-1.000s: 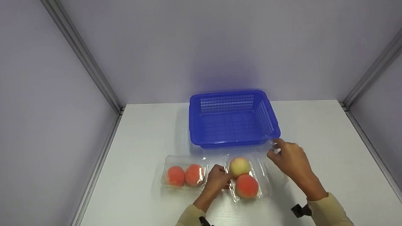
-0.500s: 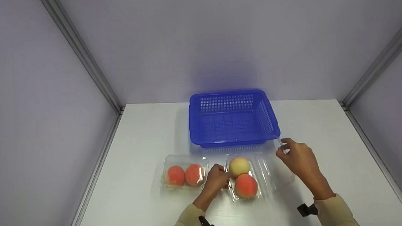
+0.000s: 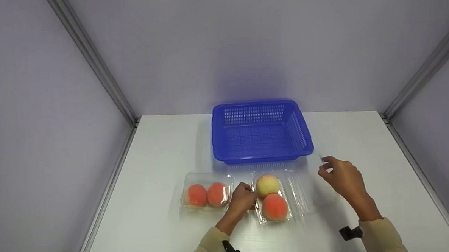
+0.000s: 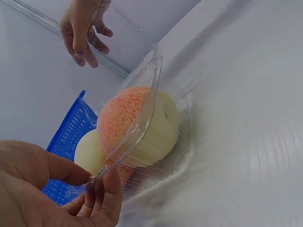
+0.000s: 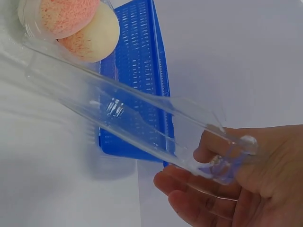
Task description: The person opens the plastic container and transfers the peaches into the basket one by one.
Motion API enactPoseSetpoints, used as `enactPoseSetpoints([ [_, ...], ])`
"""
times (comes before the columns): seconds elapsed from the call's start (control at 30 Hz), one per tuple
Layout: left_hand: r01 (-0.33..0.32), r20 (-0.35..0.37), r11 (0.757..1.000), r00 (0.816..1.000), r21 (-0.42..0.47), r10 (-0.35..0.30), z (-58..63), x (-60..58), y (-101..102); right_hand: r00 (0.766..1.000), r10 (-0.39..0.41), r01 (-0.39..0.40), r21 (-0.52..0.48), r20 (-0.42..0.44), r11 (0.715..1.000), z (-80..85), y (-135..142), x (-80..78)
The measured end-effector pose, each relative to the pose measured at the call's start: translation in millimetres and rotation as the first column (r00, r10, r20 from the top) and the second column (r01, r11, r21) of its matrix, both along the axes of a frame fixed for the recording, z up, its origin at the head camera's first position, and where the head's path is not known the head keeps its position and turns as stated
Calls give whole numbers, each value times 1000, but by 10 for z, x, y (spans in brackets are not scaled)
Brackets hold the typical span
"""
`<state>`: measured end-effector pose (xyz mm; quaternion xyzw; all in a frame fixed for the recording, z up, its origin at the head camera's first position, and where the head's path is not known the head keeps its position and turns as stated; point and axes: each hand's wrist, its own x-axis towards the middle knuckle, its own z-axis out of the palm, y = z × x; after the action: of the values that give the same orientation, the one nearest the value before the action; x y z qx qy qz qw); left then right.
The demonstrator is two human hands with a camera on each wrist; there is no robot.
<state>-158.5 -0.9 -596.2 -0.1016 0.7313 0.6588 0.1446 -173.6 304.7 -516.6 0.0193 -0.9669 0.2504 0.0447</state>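
Note:
A clear plastic clamshell box (image 4: 156,85) lies on the table with its lid (image 5: 142,127) raised to the right. Inside it sit two peaches, a pale yellow one (image 3: 267,185) behind a red one (image 3: 275,207). My left hand (image 3: 243,199) pinches the box's left rim between thumb and fingers. Over on the right, my right hand (image 3: 342,177) pinches the far corner of the lid, which is tilted up off the peaches. The lid is see-through, so its outline is faint in the head view.
Left of my left hand stands a second clear box (image 3: 207,177) with its lid down over two red peaches (image 3: 206,195). Behind both boxes is a blue slotted basket (image 3: 263,157) with nothing in it. Grey walls close off the white table (image 3: 154,159) at the back and sides.
My right hand has moved right and slightly toward me, swinging the lid further away from the peaches. The left hand stays at the box's rim.

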Motion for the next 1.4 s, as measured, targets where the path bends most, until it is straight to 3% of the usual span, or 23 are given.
enactPoseSetpoints([
  [0.27,-1,2,1000,1000,-26,1,4,0,-8,997,17,-15,-28,80,999,-140,161,-11],
  [0.67,-5,8,1000,1000,4,5,-5,16,4,992,10,-3,-55,124,998,-324,273,15],
  [0.9,-3,9,1000,1000,-25,4,23,15,6,983,-25,30,-25,182,999,-426,310,-17],
  [1.13,2,6,1000,1000,-17,-2,29,15,-6,989,-8,7,12,148,1000,-598,379,-22],
  [1.4,6,4,1000,1000,-2,-6,7,12,-14,972,-17,19,-6,234,1000,-752,387,-45],
])
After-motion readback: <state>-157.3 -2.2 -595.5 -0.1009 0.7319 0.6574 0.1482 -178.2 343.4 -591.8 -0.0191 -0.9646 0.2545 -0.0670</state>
